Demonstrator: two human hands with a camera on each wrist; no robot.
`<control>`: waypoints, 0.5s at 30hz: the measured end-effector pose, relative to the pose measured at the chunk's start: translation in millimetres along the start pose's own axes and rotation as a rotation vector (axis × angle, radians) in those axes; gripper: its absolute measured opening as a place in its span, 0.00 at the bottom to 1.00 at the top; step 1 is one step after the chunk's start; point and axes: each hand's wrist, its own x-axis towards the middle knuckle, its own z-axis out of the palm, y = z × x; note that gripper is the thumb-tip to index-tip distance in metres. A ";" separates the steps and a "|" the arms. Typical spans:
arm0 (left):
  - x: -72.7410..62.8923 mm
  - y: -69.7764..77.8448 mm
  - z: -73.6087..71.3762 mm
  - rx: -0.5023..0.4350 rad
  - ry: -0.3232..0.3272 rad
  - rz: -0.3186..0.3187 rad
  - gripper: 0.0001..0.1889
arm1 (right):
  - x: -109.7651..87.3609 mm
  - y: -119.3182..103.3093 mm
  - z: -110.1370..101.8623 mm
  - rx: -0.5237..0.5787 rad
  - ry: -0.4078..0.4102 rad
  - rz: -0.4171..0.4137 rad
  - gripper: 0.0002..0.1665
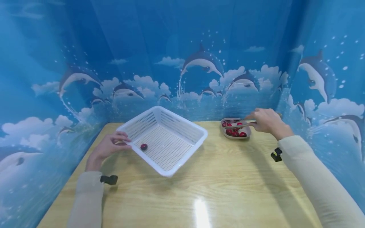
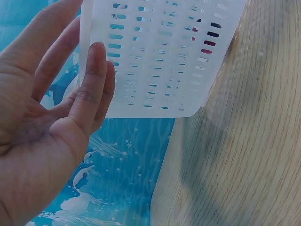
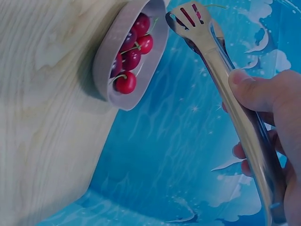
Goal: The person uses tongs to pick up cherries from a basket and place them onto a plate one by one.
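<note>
My left hand (image 1: 109, 146) holds the left rim of a white perforated plastic basket (image 1: 168, 148), fingers and thumb on either side of the edge. One dark red cherry (image 1: 144, 147) lies inside, near the basket's left wall. At the right, my right hand (image 1: 263, 119) grips silver metal tongs (image 3: 242, 120) above a small pale bowl (image 3: 104, 70). Several red cherries (image 3: 131, 59) with green stems sit in that bowl. Red shows through the slots of the tong head (image 3: 190, 21) and a stem sticks out beside it, so a cherry appears to be between the tong ends.
Both containers are on a light wood-grain table (image 1: 228, 183). A blue curtain (image 1: 159, 38) printed with dolphins and clouds closes off the back and both sides. Small black devices are on both wrists, and a bright glare spot (image 1: 201, 212) marks the table's front.
</note>
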 end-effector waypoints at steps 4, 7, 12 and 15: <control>-0.5 -0.9 -0.3 0.000 0.000 -0.015 0.24 | -0.1 6.2 4.8 -0.001 -0.004 0.021 0.15; -0.4 -1.0 -0.4 -0.003 -0.002 -0.013 0.25 | -1.1 11.7 8.9 0.009 -0.020 0.045 0.13; -0.7 0.0 -0.2 0.004 -0.006 0.001 0.24 | -5.1 20.2 14.1 0.017 -0.053 0.061 0.13; -1.5 -0.2 0.1 0.001 -0.005 0.007 0.24 | -7.7 23.3 13.2 0.020 -0.050 0.068 0.13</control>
